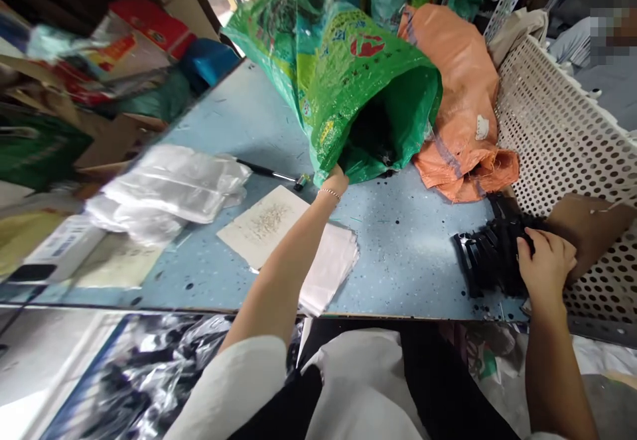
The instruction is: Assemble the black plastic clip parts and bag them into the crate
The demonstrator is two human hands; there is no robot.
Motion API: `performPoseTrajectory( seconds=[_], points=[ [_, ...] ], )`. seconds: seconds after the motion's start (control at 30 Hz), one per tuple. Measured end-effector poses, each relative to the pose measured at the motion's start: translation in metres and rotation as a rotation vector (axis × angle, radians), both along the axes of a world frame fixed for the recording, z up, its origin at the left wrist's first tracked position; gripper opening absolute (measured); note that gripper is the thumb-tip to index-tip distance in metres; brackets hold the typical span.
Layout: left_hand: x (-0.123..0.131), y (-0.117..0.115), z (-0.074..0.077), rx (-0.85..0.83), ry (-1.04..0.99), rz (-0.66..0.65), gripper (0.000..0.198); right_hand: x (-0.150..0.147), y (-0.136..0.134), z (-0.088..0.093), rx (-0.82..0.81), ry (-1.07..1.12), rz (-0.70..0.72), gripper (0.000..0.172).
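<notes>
My left hand (335, 182) is closed on the lower rim of a large green woven sack (318, 81), whose mouth faces me. Dark contents show in its shadowed opening, too dim to make out. At the right, my right hand (546, 261) rests over a pile of small black parts (490, 257) on the table. Its fingers curl against the pile, and what they hold, if anything, is hidden. Beside this hand stands a brown cardboard piece (590, 231). An orange woven sack (455, 95) lies just behind the black pile.
A white perforated basket (562, 115) borders the blue table (398, 247) on the right. Clear plastic bags (174, 184), a black-handled tool (269, 171), a stained card (263, 224) and a stack of pale sheets (331, 264) lie on the left half. Filled sacks stand behind.
</notes>
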State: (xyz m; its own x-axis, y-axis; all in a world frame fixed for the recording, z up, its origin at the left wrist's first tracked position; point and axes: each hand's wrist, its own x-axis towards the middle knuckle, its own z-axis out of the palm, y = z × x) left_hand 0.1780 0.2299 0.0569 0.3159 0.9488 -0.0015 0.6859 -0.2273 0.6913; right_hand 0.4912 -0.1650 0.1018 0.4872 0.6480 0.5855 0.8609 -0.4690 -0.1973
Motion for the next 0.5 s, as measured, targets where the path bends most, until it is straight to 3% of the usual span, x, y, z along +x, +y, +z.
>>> performPoseTrajectory(
  seconds=[0.1, 0.17, 0.23, 0.3, 0.4, 0.43, 0.5],
  points=[
    [-0.016, -0.055, 0.004, -0.252, -0.374, -0.030, 0.065, -0.035, 0.020, 0.005, 0.047, 0.199, 0.186, 0.029],
    [-0.026, -0.109, 0.007, -0.639, -0.801, -0.209, 0.066, -0.069, 0.042, 0.001, 0.042, 0.511, 0.377, 0.027],
    [-0.035, -0.163, 0.009, -0.979, -0.994, -0.347, 0.057, -0.106, 0.069, -0.006, -0.017, 0.828, 0.560, 0.031],
    [-0.041, -0.204, 0.010, -1.190, -1.086, -0.410, 0.051, -0.138, 0.095, -0.012, -0.044, 1.067, 0.699, 0.039],
    [-0.043, -0.236, 0.007, -1.350, -1.130, -0.443, 0.058, -0.170, 0.120, -0.018, -0.041, 1.342, 0.800, 0.043],
    [-0.043, -0.239, 0.005, -1.347, -1.129, -0.432, 0.063, -0.177, 0.124, -0.018, -0.029, 1.397, 0.796, 0.043],
    [-0.045, -0.239, 0.002, -1.190, -1.127, -0.356, 0.070, -0.187, 0.126, -0.018, 0.017, 1.411, 0.729, 0.040]
  ],
)
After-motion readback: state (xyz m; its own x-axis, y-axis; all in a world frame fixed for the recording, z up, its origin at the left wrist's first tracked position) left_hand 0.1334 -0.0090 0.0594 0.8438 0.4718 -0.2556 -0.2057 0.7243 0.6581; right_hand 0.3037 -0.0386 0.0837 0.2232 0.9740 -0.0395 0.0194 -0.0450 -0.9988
